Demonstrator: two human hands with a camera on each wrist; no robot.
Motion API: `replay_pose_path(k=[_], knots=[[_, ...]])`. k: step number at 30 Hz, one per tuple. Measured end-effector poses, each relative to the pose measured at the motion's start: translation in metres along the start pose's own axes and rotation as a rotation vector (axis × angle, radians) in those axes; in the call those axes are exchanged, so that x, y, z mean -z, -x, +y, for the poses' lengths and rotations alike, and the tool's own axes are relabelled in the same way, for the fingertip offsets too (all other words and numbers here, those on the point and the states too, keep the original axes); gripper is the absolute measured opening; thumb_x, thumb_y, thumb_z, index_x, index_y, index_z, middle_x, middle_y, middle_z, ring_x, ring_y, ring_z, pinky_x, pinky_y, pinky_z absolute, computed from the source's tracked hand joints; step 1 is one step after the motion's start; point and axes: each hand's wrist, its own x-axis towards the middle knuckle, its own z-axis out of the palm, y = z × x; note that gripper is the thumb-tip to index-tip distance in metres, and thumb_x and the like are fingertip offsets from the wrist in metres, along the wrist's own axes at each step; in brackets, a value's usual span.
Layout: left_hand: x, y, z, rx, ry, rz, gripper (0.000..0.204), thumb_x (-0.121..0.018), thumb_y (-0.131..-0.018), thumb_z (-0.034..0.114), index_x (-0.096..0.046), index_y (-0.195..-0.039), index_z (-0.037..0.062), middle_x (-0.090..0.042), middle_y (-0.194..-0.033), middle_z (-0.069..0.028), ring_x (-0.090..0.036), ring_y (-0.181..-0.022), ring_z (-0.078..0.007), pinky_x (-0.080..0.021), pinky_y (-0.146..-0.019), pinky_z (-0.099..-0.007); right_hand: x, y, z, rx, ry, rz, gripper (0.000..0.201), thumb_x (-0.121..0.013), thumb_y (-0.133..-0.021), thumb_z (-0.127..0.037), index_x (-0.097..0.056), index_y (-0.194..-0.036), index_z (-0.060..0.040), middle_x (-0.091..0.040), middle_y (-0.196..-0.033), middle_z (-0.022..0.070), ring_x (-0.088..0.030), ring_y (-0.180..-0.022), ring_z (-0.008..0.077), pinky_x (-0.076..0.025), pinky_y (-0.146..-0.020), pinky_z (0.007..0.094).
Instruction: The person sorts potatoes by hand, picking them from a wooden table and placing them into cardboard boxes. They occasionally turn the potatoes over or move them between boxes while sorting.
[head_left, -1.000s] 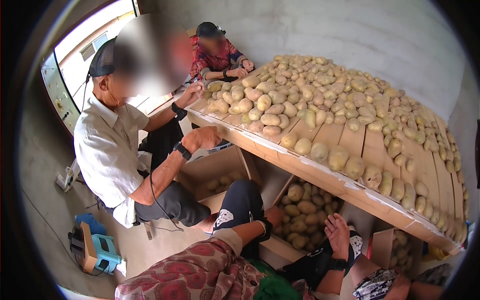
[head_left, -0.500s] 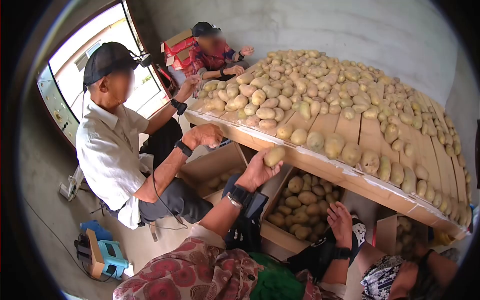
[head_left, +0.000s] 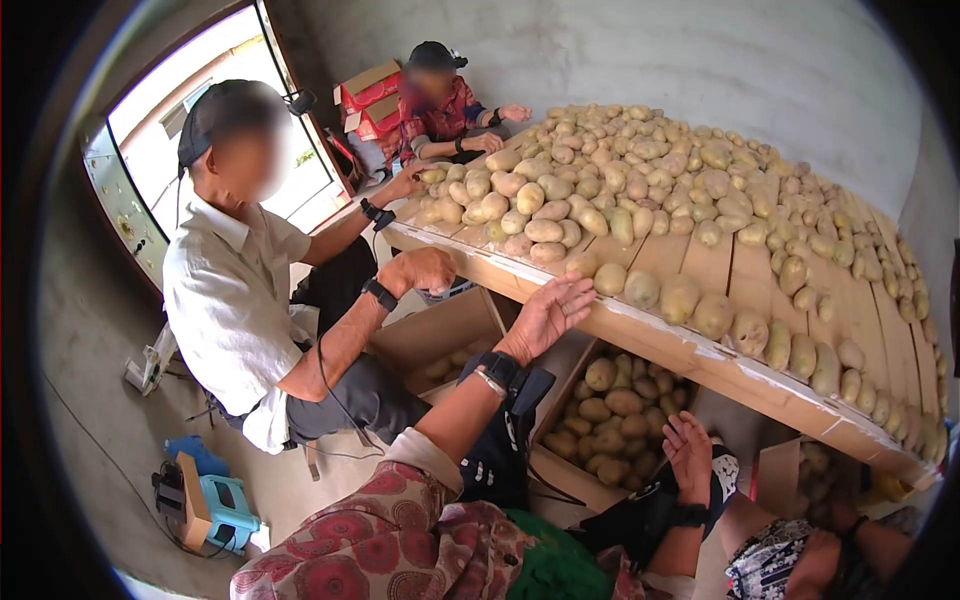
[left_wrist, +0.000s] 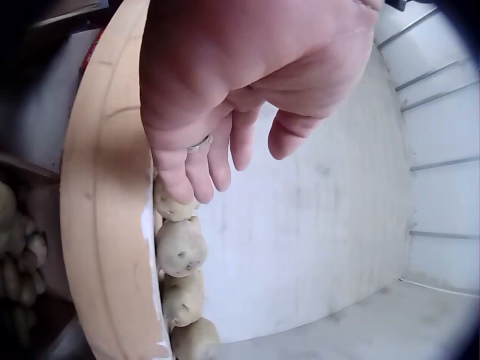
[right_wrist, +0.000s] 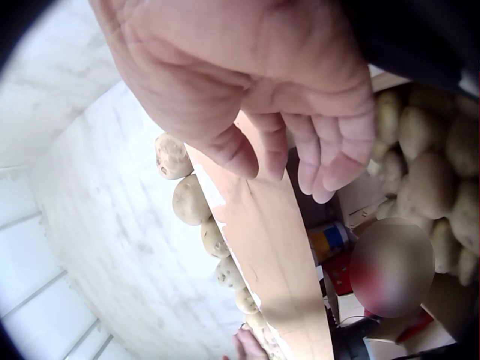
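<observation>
The left hand (head_left: pixel 550 315) is raised at the table's front edge, its fingertips beside the end of a row of potatoes (head_left: pixel 641 289). In the left wrist view that hand (left_wrist: pixel 247 97) has relaxed fingers over the nearest potato of the row (left_wrist: pixel 181 246); whether they touch it is unclear. The right hand (head_left: pixel 688 455) is held palm up, fingers loosely bent and holding nothing, beside a box of potatoes (head_left: pixel 612 408). In the right wrist view its fingers hang loose below the palm (right_wrist: pixel 255 97), with the wooden table edge (right_wrist: pixel 266 247) behind them.
A potato pile (head_left: pixel 640 165) covers the slatted table (head_left: pixel 700 265). At the left sits a person in a white shirt (head_left: pixel 225 290); another person (head_left: pixel 440 110) sits at the far end. Under the table stands a second box (head_left: pixel 430 325). A blue stool (head_left: pixel 228 512) is at lower left.
The left hand rose from the box with a potato, then moved up and right to the table edge, and no potato shows in it now. The right hand has stayed nearly in place.
</observation>
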Motion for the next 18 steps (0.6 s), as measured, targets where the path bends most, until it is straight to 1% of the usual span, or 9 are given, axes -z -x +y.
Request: replay_pose_path(k=[4, 7, 9, 10, 12, 13, 15, 16, 18], knots=[[0.041, 0.042, -0.063, 0.561, -0.26, 0.124, 0.034, -0.057, -0.087, 0.022, -0.051, -0.117, 0.0067, -0.056, -0.118, -0.0093, -0.055, -0.109, -0.0218, -0.046, -0.088, -0.0337, -0.008, 0.003, 0.0, -0.005, 0.007, 0.03, 0.025, -0.054, -0.089, -0.014, -0.051, -0.112, -0.0048, -0.06, -0.107, 0.009, -0.062, -0.089, 0.0172, -0.051, -0.07, 0.0264], [0.085, 0.064, -0.126, 0.609, -0.437, 0.029, 0.04, -0.061, -0.083, 0.023, -0.051, -0.118, 0.0056, -0.057, -0.116, -0.0091, -0.055, -0.107, -0.0211, -0.046, -0.087, -0.0317, -0.006, 0.001, 0.001, -0.004, 0.01, 0.021, 0.025, -0.054, -0.09, -0.014, -0.051, -0.113, -0.0049, -0.06, -0.108, 0.0091, -0.062, -0.089, 0.0172, -0.051, -0.07, 0.0265], [0.095, 0.067, -0.167, 0.57, -1.141, 0.034, 0.047, -0.063, -0.078, 0.022, -0.05, -0.118, 0.0031, -0.057, -0.115, -0.013, -0.055, -0.106, -0.0258, -0.047, -0.086, -0.0343, -0.004, 0.001, 0.001, -0.005, 0.0, 0.004, 0.025, -0.054, -0.09, -0.014, -0.051, -0.113, -0.0055, -0.06, -0.108, 0.0091, -0.062, -0.09, 0.0173, -0.051, -0.07, 0.0267], [0.099, 0.073, -0.18, 0.572, -1.136, 0.031, 0.047, -0.063, -0.078, 0.022, -0.05, -0.118, 0.0031, -0.057, -0.115, -0.013, -0.055, -0.106, -0.0258, -0.047, -0.086, -0.0343, -0.003, 0.001, 0.001, -0.006, 0.004, 0.009, 0.025, -0.054, -0.09, -0.014, -0.051, -0.113, -0.0055, -0.06, -0.108, 0.0091, -0.062, -0.09, 0.0173, -0.051, -0.07, 0.0267], [0.105, 0.086, -0.2, 0.383, -1.637, -0.158, 0.046, -0.06, -0.075, 0.016, -0.049, -0.116, 0.0015, -0.057, -0.111, -0.0174, -0.054, -0.105, -0.0323, -0.046, -0.085, -0.0409, -0.004, 0.001, 0.002, -0.012, 0.015, 0.04, 0.025, -0.054, -0.09, -0.014, -0.051, -0.113, -0.0061, -0.06, -0.108, 0.0093, -0.062, -0.09, 0.0172, -0.051, -0.07, 0.0265], [0.105, 0.096, -0.209, 0.383, -1.634, -0.157, 0.046, -0.06, -0.075, 0.016, -0.049, -0.116, 0.0015, -0.057, -0.111, -0.0174, -0.054, -0.105, -0.0323, -0.046, -0.085, -0.0409, -0.004, 0.002, 0.002, -0.013, 0.017, 0.04, 0.025, -0.054, -0.09, -0.014, -0.051, -0.113, -0.0061, -0.06, -0.108, 0.0093, -0.062, -0.09, 0.0172, -0.051, -0.07, 0.0265], [0.104, 0.113, -0.219, 0.35, -1.657, 0.034, 0.04, -0.056, -0.074, 0.012, -0.048, -0.112, 0.0009, -0.055, -0.107, -0.0213, -0.054, -0.102, -0.039, -0.044, -0.085, -0.0473, -0.006, 0.003, 0.0, -0.013, 0.023, 0.06, 0.024, -0.054, -0.09, -0.014, -0.052, -0.113, -0.0063, -0.06, -0.107, 0.0092, -0.062, -0.089, 0.017, -0.051, -0.069, 0.0265], [0.104, 0.115, -0.219, 0.351, -1.658, 0.046, 0.04, -0.056, -0.074, 0.012, -0.048, -0.112, 0.0009, -0.055, -0.107, -0.0213, -0.054, -0.102, -0.039, -0.044, -0.085, -0.0473, -0.007, 0.002, 0.0, -0.019, 0.024, 0.052, 0.024, -0.054, -0.09, -0.014, -0.052, -0.113, -0.0063, -0.06, -0.107, 0.0092, -0.062, -0.089, 0.017, -0.051, -0.069, 0.0265], [0.105, 0.117, -0.218, 0.496, -1.788, -0.1, 0.041, -0.058, -0.072, 0.012, -0.046, -0.111, 0.006, -0.06, -0.097, -0.0217, -0.056, -0.094, -0.0436, -0.043, -0.081, -0.052, -0.006, 0.001, 0.001, -0.025, 0.029, 0.053, 0.025, -0.055, -0.089, -0.014, -0.052, -0.113, -0.0062, -0.061, -0.107, 0.0088, -0.061, -0.09, 0.0169, -0.051, -0.07, 0.0267]])
